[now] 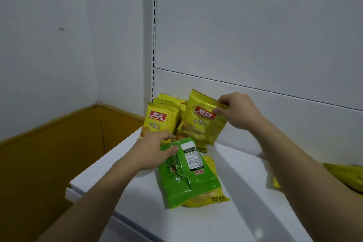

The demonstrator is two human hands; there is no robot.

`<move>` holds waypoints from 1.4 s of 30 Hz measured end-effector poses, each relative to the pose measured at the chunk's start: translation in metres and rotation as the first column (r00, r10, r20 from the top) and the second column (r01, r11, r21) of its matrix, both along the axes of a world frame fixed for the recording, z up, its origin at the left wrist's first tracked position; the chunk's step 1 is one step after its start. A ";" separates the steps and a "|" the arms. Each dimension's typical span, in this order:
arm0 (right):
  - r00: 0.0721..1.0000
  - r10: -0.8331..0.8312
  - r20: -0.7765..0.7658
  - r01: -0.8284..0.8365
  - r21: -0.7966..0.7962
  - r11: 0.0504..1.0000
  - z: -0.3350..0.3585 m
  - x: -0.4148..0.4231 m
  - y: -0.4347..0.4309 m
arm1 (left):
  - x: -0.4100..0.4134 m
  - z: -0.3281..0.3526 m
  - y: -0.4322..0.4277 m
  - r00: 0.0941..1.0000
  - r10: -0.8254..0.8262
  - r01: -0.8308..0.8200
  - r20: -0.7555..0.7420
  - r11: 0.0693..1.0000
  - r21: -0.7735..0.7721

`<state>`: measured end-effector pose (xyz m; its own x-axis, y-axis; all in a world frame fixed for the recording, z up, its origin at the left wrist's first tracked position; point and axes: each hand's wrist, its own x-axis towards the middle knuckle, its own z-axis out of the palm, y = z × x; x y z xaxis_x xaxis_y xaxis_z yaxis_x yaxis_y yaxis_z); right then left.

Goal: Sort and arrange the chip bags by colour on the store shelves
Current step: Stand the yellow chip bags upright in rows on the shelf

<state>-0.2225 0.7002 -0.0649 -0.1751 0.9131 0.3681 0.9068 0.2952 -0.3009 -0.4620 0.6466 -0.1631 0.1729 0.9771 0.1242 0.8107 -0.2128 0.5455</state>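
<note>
While left hand (pixel 155 150) touches green bag (pixel 188 180), right hand (pixel 236 113) pinches yellow bag (pixel 202 124).

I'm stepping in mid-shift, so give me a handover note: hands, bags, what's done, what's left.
Right hand pinches a yellow bag by its top corner, upright beside the standing yellow bags at the shelf's back corner.
Left hand rests, fingers straight, on the green bag's top edge.
It lies back-up over another yellow bag; more yellow bags lie far right.
Done: some yellows grouped.
Left: set the held bag, move green away, gather the rest.
</note>
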 end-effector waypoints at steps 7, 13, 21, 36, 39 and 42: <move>0.993 0.037 0.112 -0.028 -0.080 0.996 -0.015 -0.026 0.020 | -0.007 -0.014 0.008 0.987 -0.151 0.154 0.054 0.986 -0.062; 0.997 0.027 0.077 -0.020 -0.089 0.996 -0.035 -0.041 0.028 | -0.012 -0.009 0.014 0.979 -0.158 0.157 0.127 0.987 0.014; 0.982 -0.177 0.065 0.173 0.062 0.983 -0.059 -0.036 0.023 | -0.010 -0.008 0.018 0.974 -0.183 0.185 0.136 0.983 0.000; 0.980 -0.116 -0.160 -0.003 -0.598 0.801 -0.093 0.017 -0.060 | 0.013 -0.009 0.000 0.977 -0.187 0.182 0.104 0.981 0.062; 0.947 -0.191 -0.258 -0.033 -0.669 0.742 -0.116 0.015 -0.070 | 0.024 -0.020 -0.007 0.972 -0.185 0.181 0.145 0.983 0.040; 0.872 -0.233 -0.430 -0.121 -0.651 0.750 -0.127 0.008 -0.072 | 0.037 -0.032 -0.017 0.964 -0.147 0.129 0.220 0.987 0.093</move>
